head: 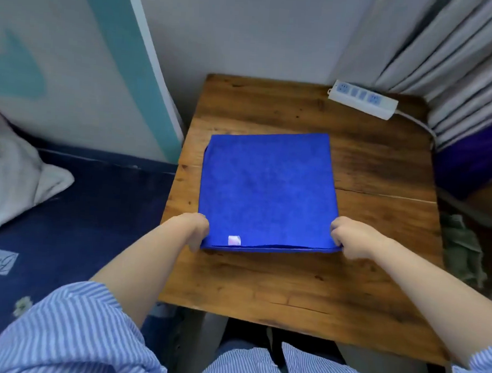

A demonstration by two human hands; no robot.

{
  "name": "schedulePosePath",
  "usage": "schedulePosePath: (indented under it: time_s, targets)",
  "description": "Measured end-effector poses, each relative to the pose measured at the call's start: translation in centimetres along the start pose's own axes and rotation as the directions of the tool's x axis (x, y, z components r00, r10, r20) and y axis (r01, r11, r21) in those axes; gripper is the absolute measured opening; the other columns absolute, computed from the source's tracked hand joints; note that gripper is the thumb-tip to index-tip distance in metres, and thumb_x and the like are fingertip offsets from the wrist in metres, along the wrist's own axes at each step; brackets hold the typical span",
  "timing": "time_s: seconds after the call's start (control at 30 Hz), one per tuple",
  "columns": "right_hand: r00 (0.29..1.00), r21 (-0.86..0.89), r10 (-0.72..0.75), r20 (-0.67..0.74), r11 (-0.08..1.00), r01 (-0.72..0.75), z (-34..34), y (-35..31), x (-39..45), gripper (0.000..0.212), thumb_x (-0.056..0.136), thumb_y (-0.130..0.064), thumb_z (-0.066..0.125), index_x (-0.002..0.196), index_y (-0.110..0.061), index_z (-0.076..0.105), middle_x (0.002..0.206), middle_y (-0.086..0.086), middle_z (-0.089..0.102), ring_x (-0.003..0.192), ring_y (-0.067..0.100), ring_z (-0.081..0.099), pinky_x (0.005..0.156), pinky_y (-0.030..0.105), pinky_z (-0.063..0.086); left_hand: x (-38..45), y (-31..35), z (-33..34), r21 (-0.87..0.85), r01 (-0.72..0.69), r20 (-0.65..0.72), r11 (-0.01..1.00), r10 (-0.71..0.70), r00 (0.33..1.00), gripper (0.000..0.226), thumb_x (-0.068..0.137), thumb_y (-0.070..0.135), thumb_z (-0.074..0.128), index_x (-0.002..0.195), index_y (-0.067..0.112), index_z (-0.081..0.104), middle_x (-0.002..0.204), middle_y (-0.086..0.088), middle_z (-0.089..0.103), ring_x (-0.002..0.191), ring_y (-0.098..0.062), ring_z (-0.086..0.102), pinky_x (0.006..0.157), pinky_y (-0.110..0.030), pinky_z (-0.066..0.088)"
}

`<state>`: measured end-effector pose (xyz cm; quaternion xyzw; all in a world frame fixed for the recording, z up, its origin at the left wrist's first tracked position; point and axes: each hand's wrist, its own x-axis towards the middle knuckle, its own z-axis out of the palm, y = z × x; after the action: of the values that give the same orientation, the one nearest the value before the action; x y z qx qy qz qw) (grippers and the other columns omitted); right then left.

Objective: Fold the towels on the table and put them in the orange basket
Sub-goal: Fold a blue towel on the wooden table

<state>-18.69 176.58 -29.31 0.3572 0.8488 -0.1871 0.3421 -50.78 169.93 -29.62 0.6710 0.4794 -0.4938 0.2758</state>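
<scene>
A blue towel (269, 187) lies flat on the wooden table (304, 291), folded into a near square with two layers showing along its near edge. A small white label (234, 240) sits near its near left corner. My left hand (197, 229) pinches the near left corner. My right hand (351, 237) pinches the near right corner. No orange basket is in view.
A white power strip (363, 99) with its cable lies at the table's far right corner. Grey curtains (448, 54) hang on the right. A dark blue bed (78, 219) with a white cloth (12, 177) is to the left. A wall stands behind the table.
</scene>
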Motion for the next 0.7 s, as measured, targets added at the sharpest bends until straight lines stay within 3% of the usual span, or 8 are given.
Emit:
schedulePosePath:
  time_s: [0.07,0.17,0.47,0.53,0.6,0.63,0.7]
  targets:
    - [0.998,-0.072,0.001,0.068,0.997,0.004,1.7,-0.7,0.0,0.023,0.081,-0.003,0.045,0.097,-0.006,0.062,0.112,0.009,0.051,0.113,0.024,0.044,0.087,0.031,0.046,0.9,0.9,1.5,0.032,-0.033,-0.035,0.999,0.034,0.999,0.026,0.085,0.019,0.05,0.104,0.006,0.062,0.1,-0.006,0.055,0.108,-0.025,0.049,0.095,-0.029,0.043]
    - [0.99,-0.148,0.021,0.141,0.989,0.0,4.1,-2.1,0.0,0.029,0.083,-0.005,0.043,0.108,-0.004,0.059,0.119,0.008,0.051,0.115,0.024,0.041,0.088,0.033,0.046,1.7,2.1,3.6,0.038,-0.016,-0.087,0.999,0.02,0.996,0.032,0.088,0.013,0.048,0.118,0.006,0.055,0.125,-0.009,0.047,0.115,-0.026,0.041,0.082,-0.031,0.044]
    - [0.949,-0.268,0.048,0.31,0.963,0.039,6.6,-4.4,0.3,0.033,0.088,-0.012,0.043,0.119,-0.008,0.053,0.124,0.01,0.051,0.117,0.026,0.042,0.089,0.034,0.043,2.3,3.8,6.3,0.062,-0.065,-0.083,0.996,0.07,0.994,0.042,0.091,0.013,0.048,0.133,0.007,0.043,0.135,-0.011,0.036,0.121,-0.027,0.037,0.09,-0.032,0.042]
    - [0.923,-0.254,0.058,0.381,0.966,0.044,6.0,-4.5,0.6,0.033,0.088,-0.011,0.043,0.118,-0.006,0.054,0.124,0.012,0.051,0.114,0.028,0.045,0.087,0.035,0.045,2.3,3.6,5.8,0.063,-0.085,-0.01,0.994,0.086,0.996,0.039,0.091,0.015,0.049,0.129,0.008,0.046,0.13,-0.01,0.041,0.118,-0.027,0.04,0.089,-0.032,0.042]
    - [0.891,-0.193,0.061,0.451,0.981,0.03,4.9,-4.3,1.0,0.03,0.087,-0.01,0.042,0.113,-0.003,0.057,0.121,0.015,0.056,0.099,0.028,0.052,0.073,0.032,0.046,2.6,3.4,4.6,0.022,-0.059,0.063,0.998,0.058,0.996,0.015,0.09,0.015,0.047,0.102,0.011,0.056,0.104,-0.004,0.051,0.102,-0.025,0.048,0.078,-0.029,0.041]
    - [0.882,-0.163,0.06,0.468,0.986,0.019,4.1,-4.0,1.3,0.03,0.088,-0.009,0.041,0.11,-0.001,0.058,0.119,0.016,0.058,0.09,0.026,0.05,0.063,0.028,0.043,2.6,3.1,3.8,-0.027,-0.032,0.064,0.999,0.033,0.997,0.01,0.091,0.015,0.045,0.086,0.013,0.053,0.086,0.0,0.048,0.092,-0.024,0.048,0.073,-0.027,0.04]
    - [0.905,-0.112,0.067,0.421,0.993,-0.021,2.0,-2.8,2.4,0.028,0.089,-0.01,0.04,0.109,-0.001,0.058,0.119,0.016,0.059,0.089,0.026,0.05,0.058,0.024,0.037,2.8,2.0,1.8,-0.155,0.028,-0.005,0.988,-0.029,1.0,0.012,0.092,0.014,0.04,0.082,0.013,0.047,0.07,0.002,0.037,0.082,-0.021,0.044,0.069,-0.025,0.038]
